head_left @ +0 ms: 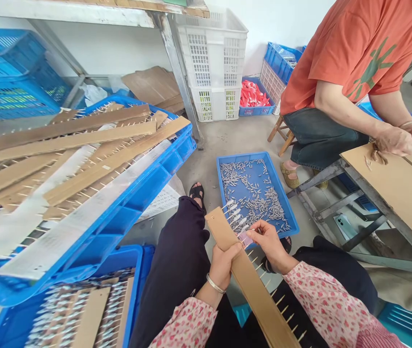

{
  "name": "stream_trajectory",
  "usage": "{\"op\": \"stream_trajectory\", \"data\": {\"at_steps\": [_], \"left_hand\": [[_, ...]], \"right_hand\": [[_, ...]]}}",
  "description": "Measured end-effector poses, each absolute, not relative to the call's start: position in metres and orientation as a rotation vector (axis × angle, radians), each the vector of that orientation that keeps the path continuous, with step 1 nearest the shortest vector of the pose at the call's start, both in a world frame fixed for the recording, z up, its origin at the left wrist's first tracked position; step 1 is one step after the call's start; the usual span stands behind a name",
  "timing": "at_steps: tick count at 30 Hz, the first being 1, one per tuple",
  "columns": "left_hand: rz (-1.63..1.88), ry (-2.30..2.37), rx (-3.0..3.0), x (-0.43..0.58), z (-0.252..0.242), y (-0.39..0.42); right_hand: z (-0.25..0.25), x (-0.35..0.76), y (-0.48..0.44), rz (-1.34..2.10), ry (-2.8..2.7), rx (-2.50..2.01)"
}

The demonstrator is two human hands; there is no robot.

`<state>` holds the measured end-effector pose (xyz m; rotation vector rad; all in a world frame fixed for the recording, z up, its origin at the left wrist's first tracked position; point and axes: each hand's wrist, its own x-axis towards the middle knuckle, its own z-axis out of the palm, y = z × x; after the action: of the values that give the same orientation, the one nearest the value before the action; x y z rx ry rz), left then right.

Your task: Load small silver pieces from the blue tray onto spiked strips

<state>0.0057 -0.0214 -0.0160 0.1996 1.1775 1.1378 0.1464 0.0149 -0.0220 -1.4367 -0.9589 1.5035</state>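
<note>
My left hand (223,266) is wrapped round a long cardboard strip (260,299) that slants down across my lap. Thin pointed sticks stand out along the strip's right edge. Small silvery leaf-shaped pieces (234,212) sit on the sticks near its far end; the sticks further down are bare. My right hand (269,241) is closed at the strip's edge, thumb and finger pinching something small, partly hidden by the fingers. A little pinkish patch (244,238) shows beside those fingertips. Past the strip, a shallow blue tray (240,159) on the floor holds many loose silvery pieces.
At left, a big blue crate (155,186) is heaped with stick-edged cardboard strips. Below it, another blue crate (136,285) holds filled strips. A person in an orange shirt (358,53) works at a low table (390,183) on the right. White crates (215,63) stand behind.
</note>
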Motion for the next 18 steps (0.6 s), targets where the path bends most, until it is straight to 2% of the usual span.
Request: {"op": "stream_trajectory", "data": {"at_steps": [18], "left_hand": [[1.157,1.083,0.173,0.007,-0.019,-0.027]], "right_hand": [[-0.024,0.136,0.009,1.571,-0.924,-1.381]]}}
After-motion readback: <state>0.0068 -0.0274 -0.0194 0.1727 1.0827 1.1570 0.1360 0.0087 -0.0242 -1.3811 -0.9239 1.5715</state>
